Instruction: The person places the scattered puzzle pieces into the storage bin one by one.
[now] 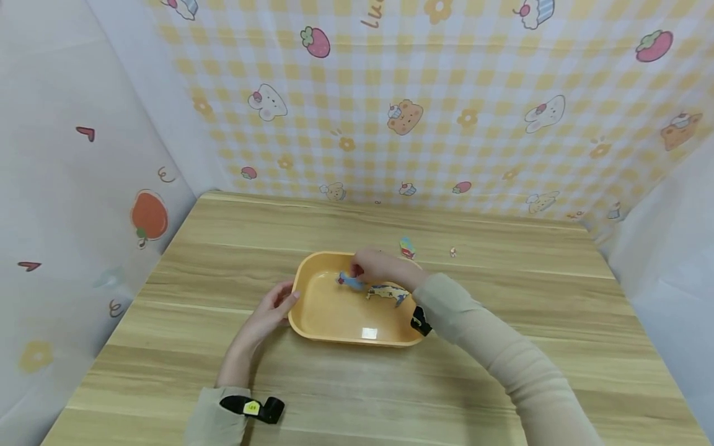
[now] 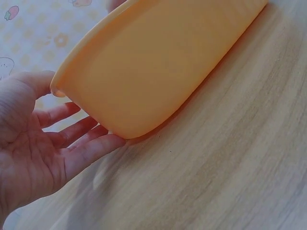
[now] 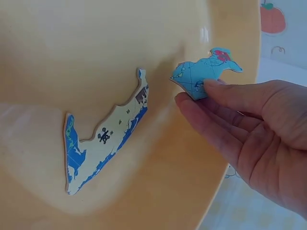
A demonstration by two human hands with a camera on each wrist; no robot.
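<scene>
A yellow plastic basin [image 1: 329, 319] sits on the wooden table. My left hand [image 1: 271, 311] holds its left end, thumb over the rim and the other fingers against the outer wall [image 2: 139, 72], as the left wrist view shows. Above the inside of the basin, my right hand [image 3: 254, 124] pinches a light-blue puzzle piece [image 3: 196, 76] with a red mark between thumb and fingers. A second puzzle piece [image 3: 110, 139], cream and blue with a small skull print, lies on the basin floor, apart from the right hand.
Behind the basin, a colourful flat piece [image 1: 407, 248] and a tiny piece [image 1: 453, 252] lie on the table [image 1: 530, 266]. A patterned cloth [image 1: 362, 124] hangs along the back edge, with white cloth at both sides.
</scene>
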